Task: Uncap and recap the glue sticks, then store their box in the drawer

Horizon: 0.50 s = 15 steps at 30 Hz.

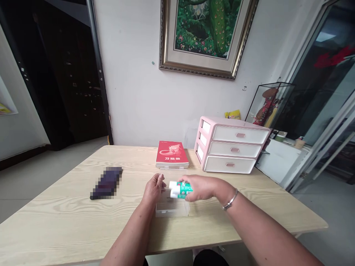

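Over the clear box [172, 213]: two green and white tubes [182, 189], side by side, white caps pointing left.
Right hand [203, 187]: wrapped tight around both tubes.
Left hand [153, 188]: pinching the box's left edge on the table [222, 225].
Tubes: one might slip out if the fingers loosen.
Box: could slide or tip if bumped or pulled.

Red book [172, 152] beside pink-and-white drawer unit [232, 147]; framed peacock picture [209, 33] on wall [133, 99].
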### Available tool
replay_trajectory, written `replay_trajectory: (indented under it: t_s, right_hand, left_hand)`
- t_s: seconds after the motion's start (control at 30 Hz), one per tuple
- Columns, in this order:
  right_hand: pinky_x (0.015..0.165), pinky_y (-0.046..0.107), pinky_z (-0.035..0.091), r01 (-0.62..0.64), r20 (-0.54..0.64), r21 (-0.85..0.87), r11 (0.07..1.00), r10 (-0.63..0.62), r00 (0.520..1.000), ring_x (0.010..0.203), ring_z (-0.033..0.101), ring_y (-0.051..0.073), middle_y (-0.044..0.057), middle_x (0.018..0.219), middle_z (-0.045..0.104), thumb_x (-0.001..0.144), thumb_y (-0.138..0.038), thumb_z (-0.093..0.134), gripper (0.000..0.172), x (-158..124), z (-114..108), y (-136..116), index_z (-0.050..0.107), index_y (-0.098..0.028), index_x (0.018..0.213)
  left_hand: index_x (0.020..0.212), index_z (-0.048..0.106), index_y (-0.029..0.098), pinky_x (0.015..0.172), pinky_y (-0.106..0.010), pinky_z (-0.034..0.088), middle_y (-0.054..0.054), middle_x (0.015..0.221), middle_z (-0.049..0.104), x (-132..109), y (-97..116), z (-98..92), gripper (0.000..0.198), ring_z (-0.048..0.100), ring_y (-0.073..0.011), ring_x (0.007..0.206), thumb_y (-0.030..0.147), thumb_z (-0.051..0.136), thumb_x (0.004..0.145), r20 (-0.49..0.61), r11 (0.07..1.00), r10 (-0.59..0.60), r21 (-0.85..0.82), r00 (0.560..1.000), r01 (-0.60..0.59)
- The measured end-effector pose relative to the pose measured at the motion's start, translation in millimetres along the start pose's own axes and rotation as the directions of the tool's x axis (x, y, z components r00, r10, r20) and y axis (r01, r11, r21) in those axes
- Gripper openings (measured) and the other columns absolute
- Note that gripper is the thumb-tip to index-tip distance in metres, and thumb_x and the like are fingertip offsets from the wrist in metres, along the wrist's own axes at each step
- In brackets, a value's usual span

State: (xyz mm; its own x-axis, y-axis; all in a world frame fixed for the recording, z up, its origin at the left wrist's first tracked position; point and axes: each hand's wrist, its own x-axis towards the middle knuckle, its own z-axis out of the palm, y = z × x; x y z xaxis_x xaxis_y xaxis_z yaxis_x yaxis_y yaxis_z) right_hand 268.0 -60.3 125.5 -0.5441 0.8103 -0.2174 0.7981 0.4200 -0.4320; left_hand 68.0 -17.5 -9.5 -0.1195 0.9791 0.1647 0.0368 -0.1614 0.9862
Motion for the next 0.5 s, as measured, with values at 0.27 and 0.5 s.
replay_trajectory:
  t_s: [0.27, 0.5]
  right_hand:
    - [0.067, 0.023, 0.045, -0.199, -0.418, 0.216, 0.956, 0.275, 0.866, 0.085, 0.062, 0.017, 0.008, 0.11, 0.066, 0.075, -0.02, 0.064, 0.065, 30.9, 1.3, 87.1, 0.043, -0.016, 0.137]
    - [0.069, 0.021, 0.045, -0.143, -0.369, 0.12, 0.982, 0.177, 0.912, 0.081, 0.063, 0.016, 0.003, 0.098, 0.07, 0.069, -0.011, 0.066, 0.054, 95.5, 45.1, 98.8, 0.057, -0.018, 0.121]
  left_hand:
    - [0.075, 0.053, 0.021, 0.055, -0.027, 0.053, 0.001, 0.063, 0.061, 2.1, -1.8, -8.1, 0.048, 0.062, -0.016, 0.056, 0.069, 0.05, 0.08, -0.006, 1.0, -0.006, -0.012, 1.0, 0.006]
    - [0.073, 0.053, 0.021, 0.054, -0.025, 0.051, 0.0, 0.064, 0.061, -1.7, 3.4, -6.8, 0.047, 0.06, -0.0143, 0.056, 0.067, 0.052, 0.08, 0.053, 0.997, 0.003, -0.072, 0.999, 0.001]
